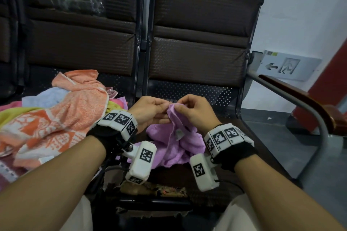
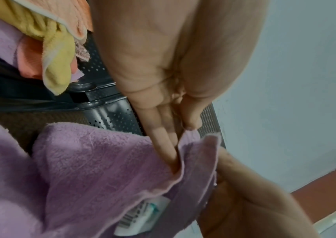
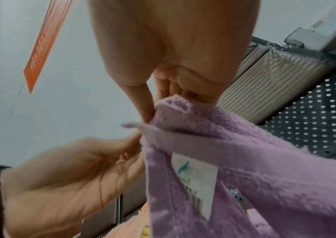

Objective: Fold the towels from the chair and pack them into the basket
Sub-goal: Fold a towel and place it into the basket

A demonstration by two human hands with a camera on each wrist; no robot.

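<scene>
A lilac towel (image 1: 176, 140) with a white label (image 3: 197, 178) hangs crumpled over the right seat of the chair (image 1: 197, 56). My left hand (image 1: 150, 110) pinches its upper edge between thumb and fingers (image 2: 167, 145), and my right hand (image 1: 193, 108) pinches the same corner (image 3: 173, 104) just beside it. Both hands meet above the seat, the towel (image 2: 94, 161) drooping below them. A heap of orange (image 1: 62, 114), yellow and light-blue towels lies on the left seat. No basket is in view.
A metal armrest with a wooden top (image 1: 300, 103) curves along the right of the seat. The perforated metal seat back (image 1: 189, 90) is just behind my hands. A grey floor (image 1: 277, 137) lies to the right; my knees sit below the seat front.
</scene>
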